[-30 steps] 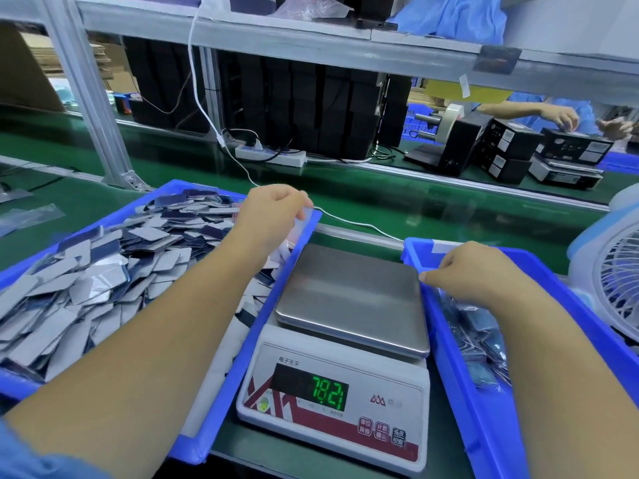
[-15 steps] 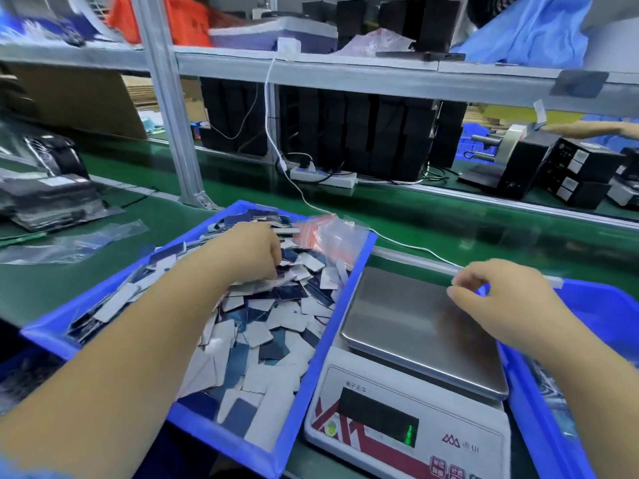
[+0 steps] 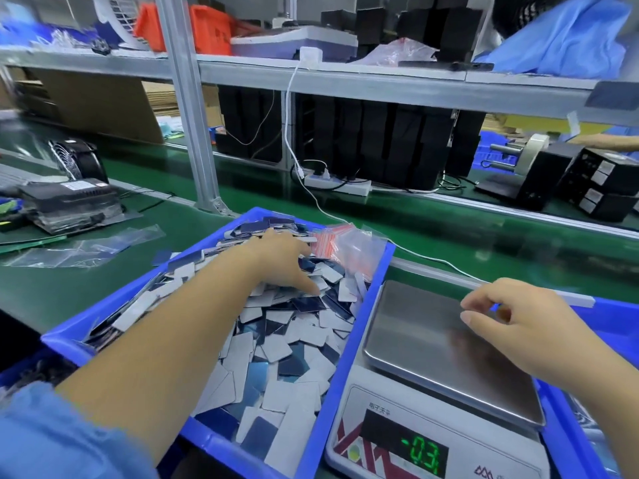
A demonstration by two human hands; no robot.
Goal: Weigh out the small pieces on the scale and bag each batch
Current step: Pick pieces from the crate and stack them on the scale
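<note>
Head view: the left hand [image 3: 280,261] is reaching into the left bin [image 3: 363,344], lying palm down on the pile of pieces [image 3: 290,340] with fingers relaxed and spread; I cannot tell whether it is gripping any yet. The pieces are filling that bin from its far end to its near end, heaped loosely. A bundle of clear bags [image 3: 349,247] with red strips is sitting in the bin's far right corner, just beside the fingertips. The scale [image 3: 446,385] is standing right of the bin, touching or nearly touching its wall; its pan is bare and the display is reading slightly below zero. The right hand [image 3: 518,326] is hovering over the pan's far right edge, thumb and forefinger drawn close as if pinching, but nothing is visible between them. A second bin [image 3: 619,319] is showing behind that hand, at the right.

The step in hand looks like gathering a fresh batch. To do it well, the left hand should be scooping a modest handful and setting it on the middle of the pan. The right hand should be kept off the pan so the reading is settling true.

The pieces are flat rounded rectangles, white on one face and dark blue on the other. They are lying every way, so their long axes share no common direction.
</note>
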